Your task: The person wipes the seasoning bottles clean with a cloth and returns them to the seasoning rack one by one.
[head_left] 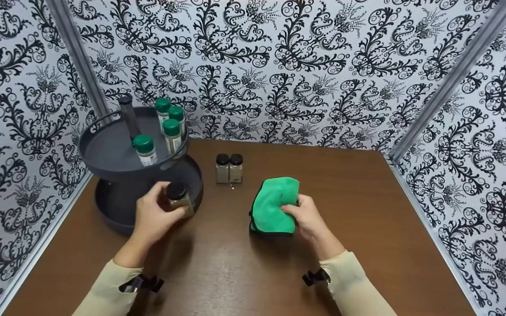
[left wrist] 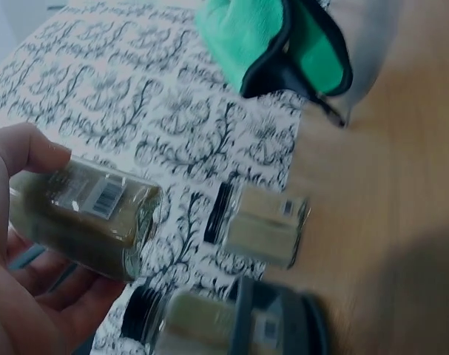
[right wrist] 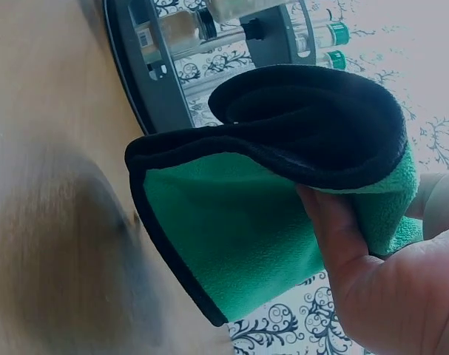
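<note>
My left hand (head_left: 154,215) grips a glass spice jar (head_left: 180,199) with a black lid, beside the lower tier of the stand. In the left wrist view, the thumb lies along that jar (left wrist: 91,214), whose label carries a barcode. Folded over in my right hand (head_left: 310,219) is a green cloth (head_left: 275,206) with black edging, pinched between thumb and fingers. Up close in the right wrist view, the cloth (right wrist: 231,214) hangs above the tabletop. Two similar black-lidded jars (head_left: 229,169) stand side by side on the table between the stand and the cloth.
A dark two-tier round stand (head_left: 108,153) occupies the left of the brown table (head_left: 345,184). Its upper tier carries several green-capped bottles (head_left: 144,149) and a tall dark grinder (head_left: 129,116). Another black-lidded jar (left wrist: 198,322) sits in the lower tier. Patterned walls (head_left: 253,66) enclose the table.
</note>
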Available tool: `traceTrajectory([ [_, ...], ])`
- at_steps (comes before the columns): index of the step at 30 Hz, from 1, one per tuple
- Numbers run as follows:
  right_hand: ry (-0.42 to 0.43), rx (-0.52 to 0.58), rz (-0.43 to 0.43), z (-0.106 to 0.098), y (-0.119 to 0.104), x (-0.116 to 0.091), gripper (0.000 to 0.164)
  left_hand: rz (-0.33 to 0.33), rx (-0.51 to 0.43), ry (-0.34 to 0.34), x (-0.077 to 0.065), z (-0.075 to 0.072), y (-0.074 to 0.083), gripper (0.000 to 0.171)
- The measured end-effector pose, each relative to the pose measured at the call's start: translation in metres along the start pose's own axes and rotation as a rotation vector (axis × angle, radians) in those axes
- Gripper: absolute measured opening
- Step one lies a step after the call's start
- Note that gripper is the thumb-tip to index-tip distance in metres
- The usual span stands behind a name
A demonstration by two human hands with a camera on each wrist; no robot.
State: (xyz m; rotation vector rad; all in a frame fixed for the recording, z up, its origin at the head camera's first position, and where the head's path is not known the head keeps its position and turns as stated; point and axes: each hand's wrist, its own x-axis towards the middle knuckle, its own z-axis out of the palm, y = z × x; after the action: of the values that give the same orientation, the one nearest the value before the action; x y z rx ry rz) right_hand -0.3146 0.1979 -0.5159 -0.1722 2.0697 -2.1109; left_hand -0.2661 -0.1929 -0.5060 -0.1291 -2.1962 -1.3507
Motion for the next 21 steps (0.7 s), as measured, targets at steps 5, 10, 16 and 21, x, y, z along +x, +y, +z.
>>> traceTrajectory([
  [5, 0.000, 0.001, -0.006, 0.000, 0.000, 0.001, 0.032, 0.033, -0.048, 0.026, 0.004, -0.017, -0.012, 0.049],
  [10, -0.025, 0.006, 0.000, 0.000, 0.001, 0.002, 0.029, 0.043, -0.010, 0.049, 0.001, -0.032, -0.025, 0.051],
  [16, -0.021, 0.006, 0.024, -0.001, 0.003, 0.003, 0.030, -0.016, 0.057, 0.067, -0.003, -0.047, -0.039, 0.050],
  [21, -0.005, -0.010, 0.019, 0.001, 0.005, 0.004, 0.028, -0.090, 0.161, 0.048, -0.001, -0.046, -0.048, 0.049],
])
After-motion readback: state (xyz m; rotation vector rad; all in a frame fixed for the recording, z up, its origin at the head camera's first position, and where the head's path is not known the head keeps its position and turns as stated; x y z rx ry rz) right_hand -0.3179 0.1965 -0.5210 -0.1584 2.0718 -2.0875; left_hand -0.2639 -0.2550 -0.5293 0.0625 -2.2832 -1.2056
